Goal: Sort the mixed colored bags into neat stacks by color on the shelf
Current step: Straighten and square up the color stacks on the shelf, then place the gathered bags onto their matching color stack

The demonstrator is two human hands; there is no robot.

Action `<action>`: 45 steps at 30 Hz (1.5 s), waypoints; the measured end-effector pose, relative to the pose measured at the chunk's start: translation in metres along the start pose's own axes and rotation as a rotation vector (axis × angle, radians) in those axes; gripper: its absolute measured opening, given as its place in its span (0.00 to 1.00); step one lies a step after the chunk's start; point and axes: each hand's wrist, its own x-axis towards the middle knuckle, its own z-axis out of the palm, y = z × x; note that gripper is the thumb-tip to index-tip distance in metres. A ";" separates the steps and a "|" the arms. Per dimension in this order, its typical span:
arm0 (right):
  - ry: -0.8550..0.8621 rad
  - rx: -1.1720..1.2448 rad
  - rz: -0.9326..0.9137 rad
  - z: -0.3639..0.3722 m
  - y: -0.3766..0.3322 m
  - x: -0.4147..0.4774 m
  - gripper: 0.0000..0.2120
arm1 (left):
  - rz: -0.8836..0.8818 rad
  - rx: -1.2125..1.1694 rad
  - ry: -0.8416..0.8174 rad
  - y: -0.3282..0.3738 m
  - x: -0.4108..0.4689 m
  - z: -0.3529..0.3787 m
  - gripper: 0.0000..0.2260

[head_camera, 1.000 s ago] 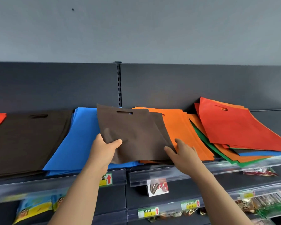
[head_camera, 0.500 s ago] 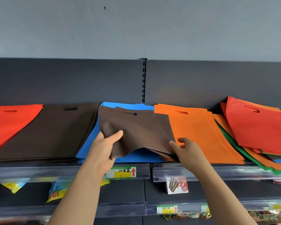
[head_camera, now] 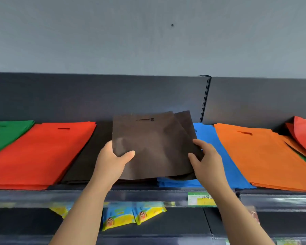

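Note:
I hold a few brown bags (head_camera: 154,144) lifted off the shelf, above the brown stack (head_camera: 85,160) and the left part of the blue stack (head_camera: 217,156). My left hand (head_camera: 113,161) grips their lower left edge, thumb on top. My right hand (head_camera: 207,156) pinches their lower right corner. Along the shelf lie a green stack (head_camera: 5,131) at far left, a red stack (head_camera: 41,152), then brown, blue, and an orange stack (head_camera: 261,156). A mixed pile with red bags (head_camera: 304,137) on top sits at far right.
The shelf's clear front rail (head_camera: 148,195) carries a price label (head_camera: 200,198). Below hang yellow and blue snack packets (head_camera: 131,214). A dark back panel with a slotted upright (head_camera: 204,98) stands behind the bags, under a grey wall.
My view and both hands have shifted left along the shelf, carrying the brown bags from over the blue and orange stacks to above the brown stack. The green stack has come into sight.

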 end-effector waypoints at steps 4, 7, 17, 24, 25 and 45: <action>-0.069 -0.019 -0.009 0.051 -0.030 -0.007 0.21 | 0.000 0.183 0.080 -0.019 0.024 -0.050 0.11; -0.135 -0.066 -0.019 0.082 -0.045 -0.008 0.21 | -0.016 0.319 0.101 -0.029 0.039 -0.075 0.10; -0.280 -0.485 -0.015 0.116 -0.057 -0.005 0.19 | -0.116 0.758 0.049 -0.059 0.070 -0.097 0.25; -0.229 -0.511 -0.057 0.094 -0.055 -0.005 0.18 | 0.165 0.839 0.079 -0.050 0.064 -0.071 0.22; -0.224 -0.510 -0.052 0.089 -0.053 -0.005 0.19 | 0.195 0.809 0.067 -0.046 0.060 -0.064 0.21; -0.075 -0.598 0.080 -0.134 0.113 -0.006 0.23 | 0.443 0.645 -0.266 0.039 -0.048 0.202 0.19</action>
